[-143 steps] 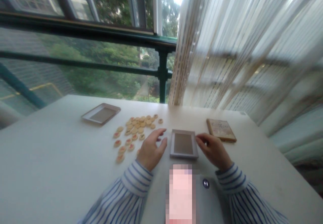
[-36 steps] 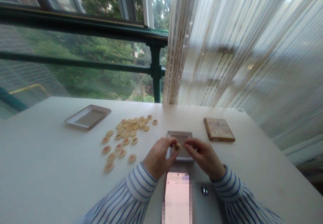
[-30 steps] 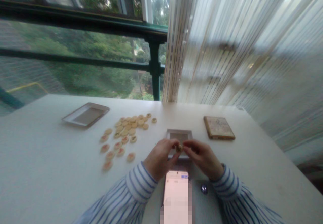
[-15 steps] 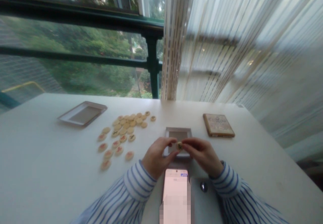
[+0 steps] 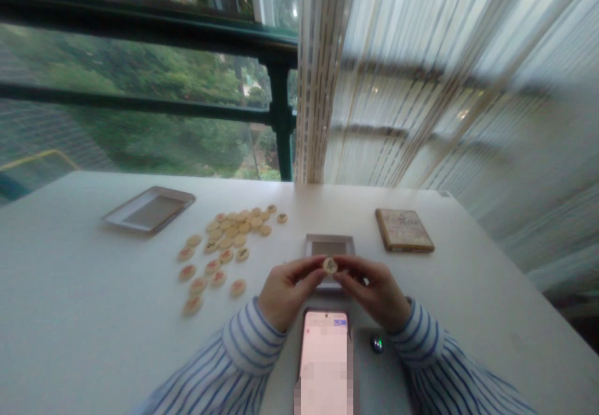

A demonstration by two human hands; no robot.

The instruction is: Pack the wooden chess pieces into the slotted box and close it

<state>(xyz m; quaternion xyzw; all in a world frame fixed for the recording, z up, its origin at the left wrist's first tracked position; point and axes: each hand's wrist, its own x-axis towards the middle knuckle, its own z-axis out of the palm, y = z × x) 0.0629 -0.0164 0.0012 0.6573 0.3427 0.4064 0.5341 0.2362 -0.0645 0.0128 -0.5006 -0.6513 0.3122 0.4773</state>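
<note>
Between the fingertips of both hands is a round wooden xiangqi piece, its dark-marked face turned toward me. My left hand pinches its left edge, and my right hand grips the right edge. Behind and below the fingers lies a small grey open box tray, partly covered by them. To the left, many more xiangqi pieces lie spread on the white table; some show red marks, some dark, and others look blank.
A lit phone lies nearest me, with a small shiny dark object to its right. An open shallow box part rests at the far left. A flat brown printed box sits on the right. Beyond are a string curtain and a green railing.
The held piece has turned so its marked face shows more fully. My left fingers have shifted from spread around it to pinching its edge. The view has moved slightly.
</note>
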